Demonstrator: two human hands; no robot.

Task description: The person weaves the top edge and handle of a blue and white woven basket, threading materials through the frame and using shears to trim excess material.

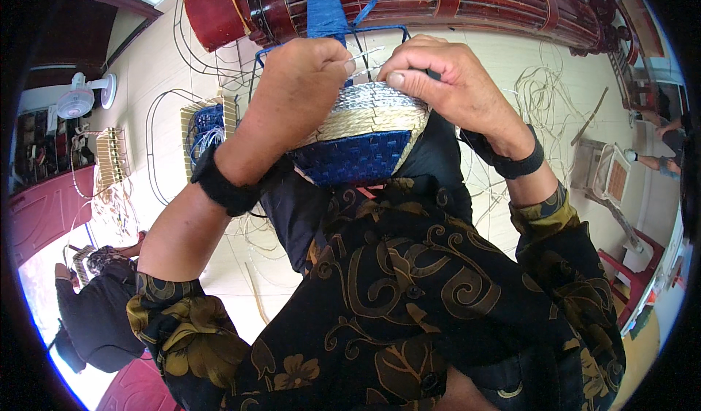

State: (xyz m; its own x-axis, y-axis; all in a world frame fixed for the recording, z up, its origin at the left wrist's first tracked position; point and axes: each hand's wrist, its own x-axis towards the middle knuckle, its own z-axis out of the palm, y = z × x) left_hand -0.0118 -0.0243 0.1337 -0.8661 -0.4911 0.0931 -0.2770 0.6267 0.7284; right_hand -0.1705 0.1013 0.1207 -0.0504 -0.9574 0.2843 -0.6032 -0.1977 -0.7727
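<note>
A partly woven basket [350, 157] rests between my knees, with a blue woven band, a cream cord band [365, 125] and a silver-white band [383, 98] along its upper edge. Above it rises a wire frame with a wide blue-wrapped handle [325, 6]. My left hand [303, 75] is closed at the basket's left upper edge, pinching a thin whitish strand [367, 53] whose end points right. Across from it, my right hand [449, 79] bends over the right upper edge, thumb against the fingers. What lies in that pinch is too small to make out.
A dark red slatted wooden bench [409, 2] stands ahead. Loose pale strands [544, 93] lie on the tiled floor at right. To the left are another basket frame with blue weaving [208, 123], a white fan [77, 98] and a person in dark clothes [106, 305].
</note>
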